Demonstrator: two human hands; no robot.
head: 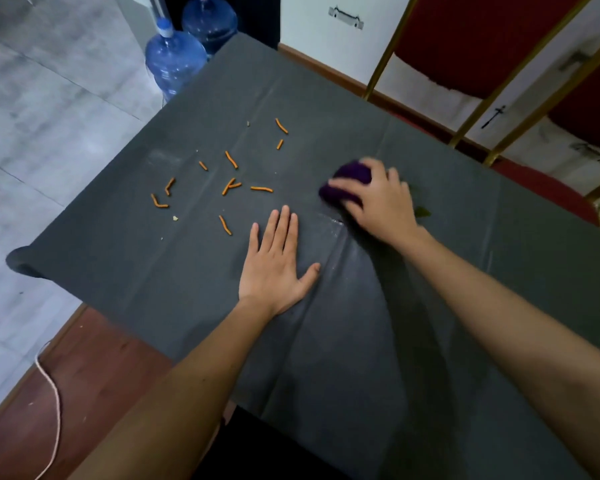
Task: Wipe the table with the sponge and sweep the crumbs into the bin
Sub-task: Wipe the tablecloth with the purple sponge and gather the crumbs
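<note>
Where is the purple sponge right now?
In the head view, the purple sponge sits right of centre on the dark tablecloth, gripped under the right hand, to the right of the scattered orange crumbs.

The tabletop has a dark grey cloth on it with some folds. Little orange crumbs lie spread out on its far left part. A purple sponge sits on it to the right of them.
</note>
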